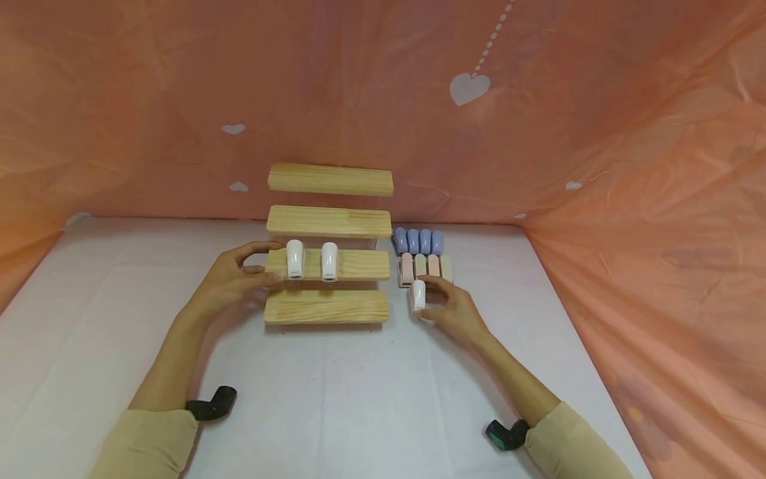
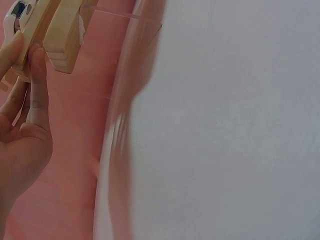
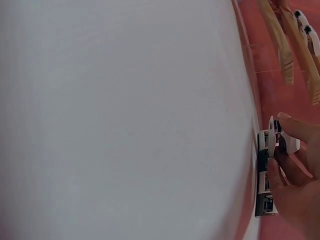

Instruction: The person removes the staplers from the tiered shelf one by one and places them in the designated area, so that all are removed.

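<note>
My right hand pinches a small white stapler by its ends, just in front of a row of other staplers. The right wrist view shows the held stapler from the side, its dark mechanism between body and base. With thumb and fingers, my left hand grips the left end of a wooden shelf board, second from the bottom of a stepped rack. On that board stand two white staplers, one at the left and one near the middle.
Above are two more boards, the upper and lower; the bottom board sits below. Right of the rack lie blue-violet staplers and a row of pink and cream ones. A pink-orange curtain hangs behind the white table.
</note>
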### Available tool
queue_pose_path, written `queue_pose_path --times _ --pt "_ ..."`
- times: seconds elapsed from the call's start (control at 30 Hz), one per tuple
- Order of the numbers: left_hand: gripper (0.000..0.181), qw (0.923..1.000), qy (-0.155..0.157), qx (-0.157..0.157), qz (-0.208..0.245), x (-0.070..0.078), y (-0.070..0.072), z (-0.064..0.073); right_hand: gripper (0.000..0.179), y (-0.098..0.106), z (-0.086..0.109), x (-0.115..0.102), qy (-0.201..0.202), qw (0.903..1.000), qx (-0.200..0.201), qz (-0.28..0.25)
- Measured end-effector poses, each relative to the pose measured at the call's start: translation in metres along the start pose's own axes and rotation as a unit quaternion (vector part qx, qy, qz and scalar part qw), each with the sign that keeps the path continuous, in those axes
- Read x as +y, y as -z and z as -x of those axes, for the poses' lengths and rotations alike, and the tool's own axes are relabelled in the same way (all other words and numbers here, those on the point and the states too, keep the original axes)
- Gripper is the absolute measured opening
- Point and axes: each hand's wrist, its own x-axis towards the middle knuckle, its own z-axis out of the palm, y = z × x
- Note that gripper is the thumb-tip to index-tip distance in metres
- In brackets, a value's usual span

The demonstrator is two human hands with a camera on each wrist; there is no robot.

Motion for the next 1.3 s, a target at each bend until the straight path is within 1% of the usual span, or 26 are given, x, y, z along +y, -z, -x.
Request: queue_pose_path --times 0.07,0.17,0.33,0.5,0.6,0.73,0.97,1.1,1.17,1.27,1.3 --pt "0.062 1.0000 0.000 0.001 -0.005 0.000 0.000 0.000 0.070 -0.001 0.000 0.003 -0.002 1.0000 -0.006 -0.005" --pt "0.063 1.0000 0.000 0.003 -0.008 0.001 0.000 0.000 0.069 -0.002 0.001 0.006 -0.001 1.0000 -0.007 0.003" --pt "0.062 1.0000 -0.003 0.000 -0.003 0.001 -0.001 0.000 0.067 -0.003 0.002 0.010 0.015 0.9998 -0.002 0.015" --pt "0.062 0.9999 -0.004 0.001 -0.011 0.002 0.000 0.000 0.066 -0.005 0.001 0.013 0.035 0.9990 0.008 0.028" --pt "0.064 0.9999 0.001 0.002 -0.013 0.003 0.000 0.000 0.067 -0.006 0.001 0.014 0.044 0.9984 0.009 0.035" --pt "0.066 0.9999 0.005 -0.001 -0.014 0.003 0.000 0.000 0.067 -0.006 0.000 0.014 0.046 0.9981 0.010 0.040" --pt "0.066 0.9999 0.006 -0.001 -0.015 0.002 0.002 0.000 0.068 -0.005 0.000 0.013 0.058 0.9977 0.008 0.034" --pt "0.065 0.9998 0.003 0.001 -0.019 0.002 0.002 0.000 0.067 -0.003 0.000 0.012 0.062 0.9976 0.007 0.031" --pt "0.065 0.9999 0.002 0.000 -0.012 0.001 0.002 0.000 0.066 -0.001 -0.001 0.011 0.061 0.9975 0.010 0.035" --pt "0.065 1.0000 0.002 -0.005 0.004 0.001 0.001 0.000 0.061 0.006 -0.001 0.006 0.059 0.9974 0.022 0.035" --pt "0.065 1.0000 0.001 -0.003 0.001 0.001 0.001 0.001 0.059 0.009 -0.001 0.004 0.060 0.9973 0.027 0.031"
